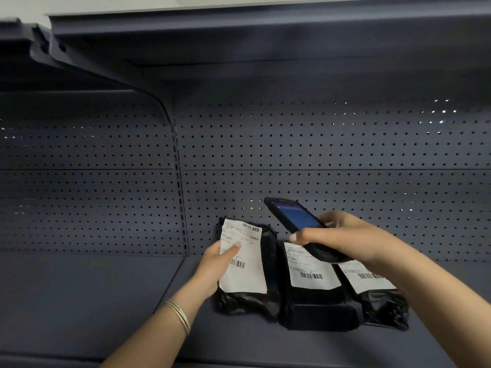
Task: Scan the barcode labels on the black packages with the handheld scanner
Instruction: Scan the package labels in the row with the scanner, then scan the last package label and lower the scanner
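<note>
Three black packages with white barcode labels lie side by side on a dark grey shelf (106,301). My left hand (216,266) grips the left package (247,298) at its left edge, thumb pressed on its white label (243,261). My right hand (345,240) holds the black handheld scanner (295,221), screen lit blue, tilted above the middle package (316,304) and partly covering its label (310,272). The right package (385,306) lies under my right forearm, its label (369,280) half hidden.
A perforated grey back panel (318,144) rises behind the packages, split by a slotted upright post (180,203). Another shelf (265,35) hangs overhead. A thin bracelet (179,314) circles my left wrist.
</note>
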Motion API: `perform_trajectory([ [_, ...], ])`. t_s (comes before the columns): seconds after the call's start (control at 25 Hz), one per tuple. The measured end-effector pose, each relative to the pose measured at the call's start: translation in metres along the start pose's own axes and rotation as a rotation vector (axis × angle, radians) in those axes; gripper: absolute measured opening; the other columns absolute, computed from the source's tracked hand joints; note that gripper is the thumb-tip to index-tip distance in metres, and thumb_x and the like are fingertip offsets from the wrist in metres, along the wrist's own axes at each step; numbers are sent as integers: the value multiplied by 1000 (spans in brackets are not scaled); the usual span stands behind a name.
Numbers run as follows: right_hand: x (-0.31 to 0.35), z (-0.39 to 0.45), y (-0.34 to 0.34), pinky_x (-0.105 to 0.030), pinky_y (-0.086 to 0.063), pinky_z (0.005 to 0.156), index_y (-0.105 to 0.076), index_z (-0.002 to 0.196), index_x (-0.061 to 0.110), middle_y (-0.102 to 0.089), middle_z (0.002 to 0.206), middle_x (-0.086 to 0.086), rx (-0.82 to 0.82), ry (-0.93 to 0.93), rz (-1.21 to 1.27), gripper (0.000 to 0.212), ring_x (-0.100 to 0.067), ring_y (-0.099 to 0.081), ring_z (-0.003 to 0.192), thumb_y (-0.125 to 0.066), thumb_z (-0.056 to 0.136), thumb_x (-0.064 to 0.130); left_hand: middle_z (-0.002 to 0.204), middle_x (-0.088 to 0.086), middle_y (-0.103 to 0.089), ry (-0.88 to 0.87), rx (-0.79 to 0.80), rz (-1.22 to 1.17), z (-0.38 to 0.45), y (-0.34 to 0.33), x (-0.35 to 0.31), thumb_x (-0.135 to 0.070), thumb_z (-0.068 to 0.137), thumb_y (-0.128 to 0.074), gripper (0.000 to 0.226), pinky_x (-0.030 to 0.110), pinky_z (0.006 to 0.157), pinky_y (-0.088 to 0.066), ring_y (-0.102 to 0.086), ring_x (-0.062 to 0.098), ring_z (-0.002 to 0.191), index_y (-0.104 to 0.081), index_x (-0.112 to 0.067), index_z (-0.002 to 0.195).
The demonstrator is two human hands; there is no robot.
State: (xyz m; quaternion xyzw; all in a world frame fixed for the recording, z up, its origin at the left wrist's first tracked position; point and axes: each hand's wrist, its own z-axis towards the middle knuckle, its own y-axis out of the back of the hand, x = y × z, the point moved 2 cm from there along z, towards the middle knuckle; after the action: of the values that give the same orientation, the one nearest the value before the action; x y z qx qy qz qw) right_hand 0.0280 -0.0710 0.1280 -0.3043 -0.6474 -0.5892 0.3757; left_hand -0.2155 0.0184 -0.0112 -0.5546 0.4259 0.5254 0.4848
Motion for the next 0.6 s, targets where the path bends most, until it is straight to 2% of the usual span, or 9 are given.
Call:
perform_trajectory([
  [0.16, -8, 3, 1, -27, -48, 71, -66, 108, 14, -72, 81, 3, 2, -2, 5, 78, -13, -65, 70, -83, 44, 56, 104, 12, -75, 185, 7, -43, 6, 0, 15, -18, 89, -65, 24, 35, 73, -57, -72, 28, 91, -68, -9, 111],
  [0.28, -14, 4, 1, -29, -52, 78, -65, 107, 18, -77, 95, -2, -19, -14, 10, 76, -13, -69, 78, -84, 44, 56, 96, 11, -74, 257, 60, 0, 5, -1, 20, -13, 90, -62, 25, 29, 63, -56, -71, 23, 82, -66, -4, 113],
  [0.36, -15, 3, 1, -28, -52, 75, -64, 107, 18, -76, 90, 0, -16, -11, 28, 78, -12, -69, 74, -85, 41, 55, 90, 8, -75, 275, 72, 48, 4, -1, 22, -15, 89, -63, 25, 26, 59, -54, -71, 19, 78, -66, -4, 112],
  [0.44, -16, 3, -1, -26, -51, 72, -63, 106, 18, -75, 87, 1, -13, -7, 30, 76, -12, -68, 72, -85, 43, 54, 93, 8, -75, 280, 67, 82, 3, 0, 23, -19, 87, -67, 29, 27, 60, -53, -71, 18, 80, -64, -5, 113],
  [0.52, -17, 3, -3, -26, -51, 72, -60, 100, 20, -76, 93, -3, -19, -14, 33, 67, -12, -68, 76, -85, 47, 51, 98, 10, -73, 264, 34, 126, 3, 2, 21, -23, 85, -70, 38, 28, 60, -52, -69, 19, 80, -58, -3, 115],
  [0.6, -17, 4, -3, -25, -49, 72, -57, 93, 22, -73, 91, -3, -25, -22, 44, 56, -13, -65, 76, -87, 53, 47, 98, 9, -70, 206, -30, 165, 4, 3, 18, -23, 84, -71, 41, 26, 61, -50, -66, 17, 78, -54, -2, 114],
])
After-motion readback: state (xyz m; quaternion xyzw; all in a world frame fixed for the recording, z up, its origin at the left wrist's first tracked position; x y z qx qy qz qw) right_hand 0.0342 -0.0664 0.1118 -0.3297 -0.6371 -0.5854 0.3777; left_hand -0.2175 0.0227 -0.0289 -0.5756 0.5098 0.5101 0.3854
